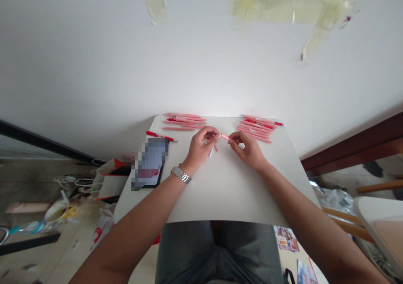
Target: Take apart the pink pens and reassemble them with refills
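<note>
Between my two hands, above the middle of the white table (220, 191), is a pink pen part (225, 137). My left hand (203, 145) pinches its left end, and my right hand (247, 147) pinches the right end. Under my left fingers lie small pen pieces (211, 151), white and pink, partly hidden by the hand. A group of pink pens (184, 122) lies at the back left of the table. Another row of pink and red pens (256, 128) lies at the back right, just beyond my right hand.
At the table's left side lie a red pen (160, 136) and a phone (153, 162) with a blurred screen. The white wall (201, 65) rises directly behind the table. Bags and cables (85, 183) are on the floor at left; a white chair (380, 221) stands at right.
</note>
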`<action>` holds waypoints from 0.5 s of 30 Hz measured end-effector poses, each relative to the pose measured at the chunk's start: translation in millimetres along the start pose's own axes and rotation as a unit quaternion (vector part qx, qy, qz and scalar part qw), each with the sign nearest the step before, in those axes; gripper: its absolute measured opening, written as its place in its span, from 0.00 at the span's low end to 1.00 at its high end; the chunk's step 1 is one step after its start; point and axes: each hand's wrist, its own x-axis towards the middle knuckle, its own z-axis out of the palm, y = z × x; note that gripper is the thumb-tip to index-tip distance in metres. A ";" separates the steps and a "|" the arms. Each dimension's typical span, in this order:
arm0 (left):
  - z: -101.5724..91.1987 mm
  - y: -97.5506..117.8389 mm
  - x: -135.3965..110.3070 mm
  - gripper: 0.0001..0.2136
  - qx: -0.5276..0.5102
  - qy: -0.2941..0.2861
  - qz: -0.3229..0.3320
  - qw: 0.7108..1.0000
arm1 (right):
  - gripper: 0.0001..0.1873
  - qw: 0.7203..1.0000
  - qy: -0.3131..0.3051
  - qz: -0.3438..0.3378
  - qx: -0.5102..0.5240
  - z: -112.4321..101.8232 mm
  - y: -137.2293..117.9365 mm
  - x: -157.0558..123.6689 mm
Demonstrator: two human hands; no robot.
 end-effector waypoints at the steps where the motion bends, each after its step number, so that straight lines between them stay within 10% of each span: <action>1: 0.1 0.3 -0.1 0.12 -0.003 -0.004 -0.001 1.000 | 0.13 1.000 0.000 -0.001 0.001 0.1 0.0 -0.1; 15: 0.4 3.3 -0.4 0.10 0.010 -0.011 0.001 1.000 | 0.13 1.000 -0.003 0.000 0.007 -0.4 -5.4 -0.8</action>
